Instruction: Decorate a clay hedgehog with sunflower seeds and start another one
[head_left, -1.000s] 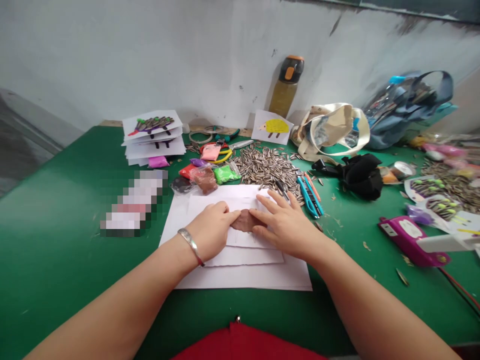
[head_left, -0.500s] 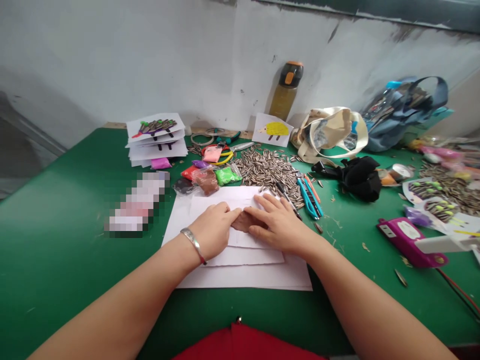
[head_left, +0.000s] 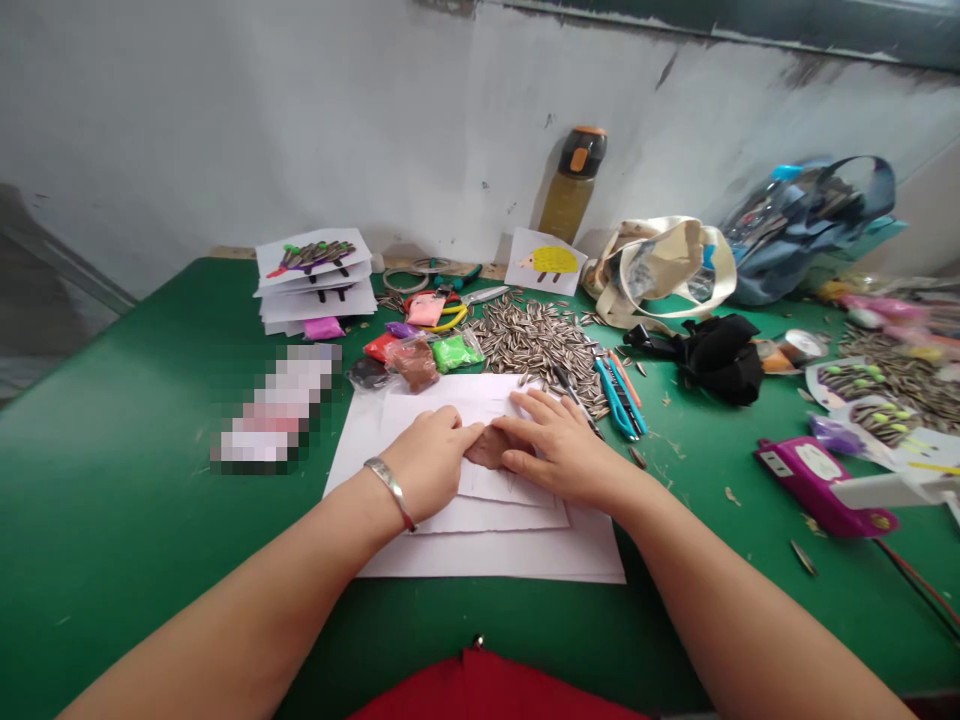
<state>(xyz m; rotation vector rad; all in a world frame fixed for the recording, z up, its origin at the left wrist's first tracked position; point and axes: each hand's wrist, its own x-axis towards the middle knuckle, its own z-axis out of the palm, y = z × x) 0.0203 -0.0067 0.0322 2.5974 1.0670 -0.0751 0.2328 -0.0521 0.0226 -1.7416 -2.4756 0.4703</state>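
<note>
A flat patch of brown modelling clay (head_left: 489, 449) lies on white paper (head_left: 510, 516) in front of me. My left hand (head_left: 429, 455) has its fingers curled, with the index fingertip against the clay's left edge; whether anything is inside the curl is hidden. From the right, my right hand (head_left: 553, 448) lies over the clay with fingers stretched and spread, its fingertips covering part of the clay and paper. Just beyond the paper lie packets of clay: brown (head_left: 415, 363), green (head_left: 456, 352) and red (head_left: 381, 347).
A pile of sunflower seeds (head_left: 534, 338) sits behind the paper, beside a blue utility knife (head_left: 621, 398). Stacked seed-decorated cards (head_left: 313, 262) stand at back left. A bottle (head_left: 573, 185) leans by the wall. A magenta device (head_left: 821, 485) is at right.
Both hands stay at the clay with almost the same pose. Slightly more of the clay shows between them; the view has shifted a little.
</note>
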